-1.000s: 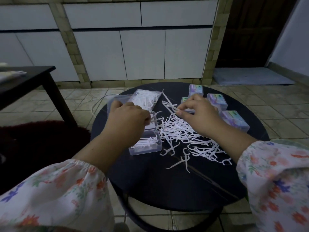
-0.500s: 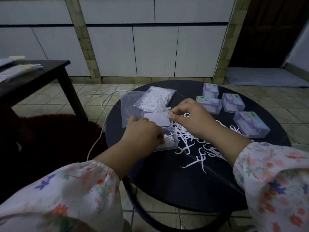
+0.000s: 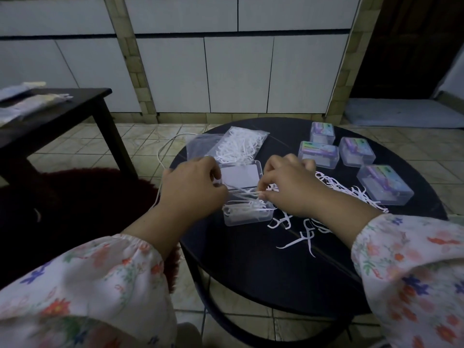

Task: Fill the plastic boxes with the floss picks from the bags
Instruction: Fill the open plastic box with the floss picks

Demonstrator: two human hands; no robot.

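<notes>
An open clear plastic box [image 3: 244, 217] stands on the round black table [image 3: 251, 267], partly filled with white floss picks; its lid [image 3: 241, 175] is raised behind it. My left hand [image 3: 193, 190] and my right hand [image 3: 288, 187] meet over the box, together pinching a small bunch of floss picks [image 3: 247, 195] just above it. Loose floss picks [image 3: 351, 192] lie scattered to the right of the box. A clear bag of floss picks [image 3: 239, 145] lies behind it.
Several closed, labelled plastic boxes [image 3: 319, 153] sit at the table's far right. An empty clear bag [image 3: 198, 146] lies at the far left edge. A white cord [image 3: 163, 156] hangs left of the table. A dark side table [image 3: 57, 114] stands to the left, above a dark red rug [image 3: 82, 197].
The view has shifted, so the table sits further right in frame. My right hand has come from the loose pile to the box, and both hands now hold picks over it.
</notes>
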